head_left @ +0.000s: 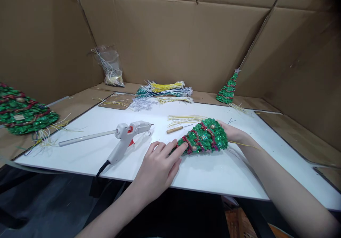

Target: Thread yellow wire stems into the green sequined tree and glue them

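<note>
A green tinsel Christmas tree (206, 137) with red garland lies on its side above the white board (213, 176), its tip to the left and its wide base to the right. At the tip, my left hand (161, 163) has its fingers closed on the tree. My right hand (231, 132) is behind the wide base, its fingers mostly hidden by the tree. From the base a thin yellow wire (243, 144) sticks out across my right wrist. Just behind the tree lie a wooden-handled awl (174, 129) and loose yellow wires (185, 118).
A white glue gun (121, 144) with a glue stick stands left of my left hand. Bundles of coloured wires (165, 90) and a plastic bag (110, 67) are at the back. Other trees stand at back right (228, 88) and lie far left (23, 112). Cardboard walls (160, 35) surround the board.
</note>
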Demonstrator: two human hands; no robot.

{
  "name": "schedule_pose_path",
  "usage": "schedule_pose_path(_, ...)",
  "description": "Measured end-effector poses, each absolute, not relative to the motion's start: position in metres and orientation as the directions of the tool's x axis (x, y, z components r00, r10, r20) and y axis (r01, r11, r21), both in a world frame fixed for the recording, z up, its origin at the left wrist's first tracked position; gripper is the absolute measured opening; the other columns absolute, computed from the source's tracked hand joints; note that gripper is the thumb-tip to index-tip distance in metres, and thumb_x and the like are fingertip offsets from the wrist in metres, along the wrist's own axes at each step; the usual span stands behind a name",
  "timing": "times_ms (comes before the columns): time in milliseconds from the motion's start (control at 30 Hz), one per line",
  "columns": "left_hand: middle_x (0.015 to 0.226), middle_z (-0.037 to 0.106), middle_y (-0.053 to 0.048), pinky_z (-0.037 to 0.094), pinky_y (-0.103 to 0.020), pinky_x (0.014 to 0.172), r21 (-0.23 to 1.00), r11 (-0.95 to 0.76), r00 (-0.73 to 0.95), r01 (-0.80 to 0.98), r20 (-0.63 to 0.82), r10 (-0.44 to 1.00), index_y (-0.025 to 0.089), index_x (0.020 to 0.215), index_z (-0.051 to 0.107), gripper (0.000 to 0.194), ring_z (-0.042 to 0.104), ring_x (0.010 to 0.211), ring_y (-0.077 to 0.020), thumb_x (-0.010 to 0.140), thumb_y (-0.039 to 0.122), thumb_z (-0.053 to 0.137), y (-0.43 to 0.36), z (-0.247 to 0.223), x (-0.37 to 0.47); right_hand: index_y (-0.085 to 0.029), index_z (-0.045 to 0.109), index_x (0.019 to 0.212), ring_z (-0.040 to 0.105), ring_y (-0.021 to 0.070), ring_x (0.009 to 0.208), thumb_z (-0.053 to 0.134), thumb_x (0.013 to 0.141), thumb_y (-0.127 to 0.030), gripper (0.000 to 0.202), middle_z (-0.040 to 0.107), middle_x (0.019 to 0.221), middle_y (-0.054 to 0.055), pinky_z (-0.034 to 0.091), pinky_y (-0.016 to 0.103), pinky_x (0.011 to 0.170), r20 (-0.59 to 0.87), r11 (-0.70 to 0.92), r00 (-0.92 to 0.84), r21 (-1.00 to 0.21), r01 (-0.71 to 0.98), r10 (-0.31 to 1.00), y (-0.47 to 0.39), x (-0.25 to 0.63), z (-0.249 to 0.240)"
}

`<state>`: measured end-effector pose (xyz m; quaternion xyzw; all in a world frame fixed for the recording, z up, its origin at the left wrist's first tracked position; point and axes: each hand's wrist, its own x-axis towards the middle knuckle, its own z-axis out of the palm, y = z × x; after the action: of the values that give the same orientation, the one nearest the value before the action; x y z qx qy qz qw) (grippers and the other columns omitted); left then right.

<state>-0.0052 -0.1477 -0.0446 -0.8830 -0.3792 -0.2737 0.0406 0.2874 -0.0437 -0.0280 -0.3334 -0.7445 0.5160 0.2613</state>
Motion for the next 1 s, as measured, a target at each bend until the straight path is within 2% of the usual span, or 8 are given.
schedule_pose_path(233, 0.136, 0.058, -0.006, 0.041, -0.041, 0.094, 0.259, -0.737, 0.555, 0.624, 0.517, 0.652, 0.023, 0.135, 0.044, 0.041, 0.058, 0.111, -0.0218, 0.094, 0.016, 0.047, -0.152, -0.044, -0.012, -0.016, 0.076, 0.091, 0.067, 0.0244, 0.09, 0.08, 0.068, -0.047, 0.039, 0.074, 0.101, 0.01, 0.056, 0.034, 0.08, 0.049, 0.243, -0.616, -0.941, 0.236, 0.786, -0.044, 0.287, -0.027)
schedule_pose_path(400, 0.136, 0.058, -0.005, 0.039, -0.041, 0.102, 0.328, -0.745, 0.56, 0.58, 0.504, 0.658, 0.024, 0.138, 0.039, 0.044, 0.053, 0.123, -0.0199, 0.095, 0.016, 0.048, -0.16, -0.046, -0.018, -0.016, 0.075, 0.085, 0.067, 0.0237, 0.088, 0.082, 0.063, -0.047, 0.039, 0.074, 0.097, 0.009, 0.056, 0.032, 0.08, 0.064, 0.254, -0.621, -0.941, 0.223, 0.781, -0.046, 0.286, -0.025)
schedule_pose_path(567, 0.129, 0.063, -0.006, 0.041, -0.038, 0.102, 0.367, -0.77, 0.537, 0.522, 0.56, 0.631, 0.025, 0.133, 0.045, 0.043, 0.056, 0.119, -0.0194, 0.093, 0.012, 0.052, -0.173, -0.047, -0.035, -0.018, 0.074, 0.081, 0.066, 0.0224, 0.085, 0.079, 0.068, -0.049, 0.034, 0.074, 0.093, 0.008, 0.056, 0.032, 0.078, 0.087, 0.288, -0.624, -0.93, 0.227, 0.776, -0.046, 0.285, -0.022)
schedule_pose_path(700, 0.111, 0.068, -0.005, 0.045, -0.036, 0.091, 0.325, -0.72, 0.397, 0.613, 0.661, 0.637, 0.025, 0.125, 0.052, 0.039, 0.061, 0.102, -0.0196, 0.089, 0.008, 0.055, -0.184, -0.045, -0.062, -0.017, 0.074, 0.084, 0.067, 0.0224, 0.085, 0.079, 0.068, -0.049, 0.036, 0.074, 0.093, 0.008, 0.056, 0.031, 0.076, 0.06, 0.262, -0.643, -0.939, 0.224, 0.764, -0.046, 0.285, -0.022)
schedule_pose_path(833, 0.096, 0.065, -0.003, 0.047, -0.037, 0.081, 0.356, -0.528, 0.154, 0.771, 0.7, 0.697, 0.026, 0.109, 0.057, 0.022, 0.06, 0.085, -0.0194, 0.089, 0.018, 0.054, -0.191, -0.047, -0.092, -0.018, 0.073, 0.081, 0.067, 0.0224, 0.082, 0.08, 0.067, -0.048, 0.035, 0.074, 0.089, 0.007, 0.056, 0.032, 0.075, 0.064, 0.26, -0.626, -0.938, 0.227, 0.777, -0.047, 0.284, -0.022)
schedule_pose_path(933, 0.086, 0.059, -0.001, 0.048, -0.04, 0.078, 0.447, -0.257, -0.15, 0.857, 0.693, 0.705, 0.025, 0.115, 0.055, 0.028, 0.058, 0.078, -0.0208, 0.088, 0.032, 0.054, -0.189, -0.052, -0.11, -0.017, 0.073, 0.078, 0.066, 0.021, 0.078, 0.08, 0.067, -0.047, 0.033, 0.074, 0.085, 0.007, 0.056, 0.031, 0.073, 0.071, 0.272, -0.633, -0.935, 0.227, 0.771, -0.047, 0.284, -0.022)
schedule_pose_path(1000, 0.085, 0.055, -0.001, 0.047, -0.04, 0.076, 0.485, -0.167, -0.243, 0.858, 0.672, 0.7, 0.026, 0.123, 0.05, 0.037, 0.055, 0.075, -0.0201, 0.088, 0.04, 0.049, -0.184, -0.054, -0.119, -0.016, 0.073, 0.081, 0.066, 0.021, 0.081, 0.079, 0.068, -0.047, 0.034, 0.074, 0.089, 0.007, 0.056, 0.03, 0.075, 0.083, 0.289, -0.645, -0.931, 0.221, 0.759, -0.047, 0.283, -0.021)
